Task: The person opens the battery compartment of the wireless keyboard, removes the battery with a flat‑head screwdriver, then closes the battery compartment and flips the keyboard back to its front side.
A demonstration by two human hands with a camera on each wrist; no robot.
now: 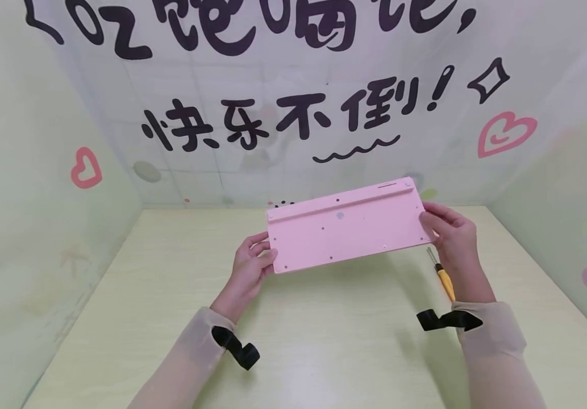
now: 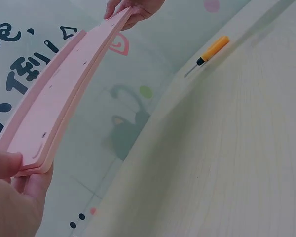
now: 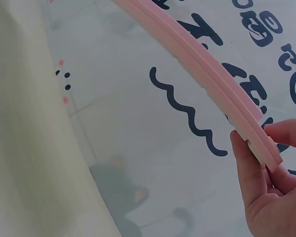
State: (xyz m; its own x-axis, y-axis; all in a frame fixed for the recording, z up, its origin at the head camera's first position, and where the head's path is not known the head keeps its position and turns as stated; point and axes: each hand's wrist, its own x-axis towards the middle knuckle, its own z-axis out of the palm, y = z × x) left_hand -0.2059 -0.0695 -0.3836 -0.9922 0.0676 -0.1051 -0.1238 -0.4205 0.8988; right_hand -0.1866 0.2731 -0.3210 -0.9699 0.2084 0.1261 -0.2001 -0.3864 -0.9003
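In the head view, a pink panel (image 1: pixel 354 230), perhaps a keyboard's underside, is held up in the air, tilted, with its right end higher. The left hand (image 1: pixel 252 262) pinches the panel's left end and the right hand (image 1: pixel 454 233) its right end; the table (image 1: pixel 324 341) lies beneath it, and a screwdriver (image 1: pixel 445 281) rests below its right end. With only the two ends gripped, one slipping pinch would probably let the panel swing down and knock the table. The left wrist view shows the thumb against the panel's face and fingers behind; the screwdriver, lying loose well apart from the panel, could roll if a forearm brushed it. In the right wrist view, a seam runs along the panel's edge; should its layers be unfastened, uneven squeezing might part them.
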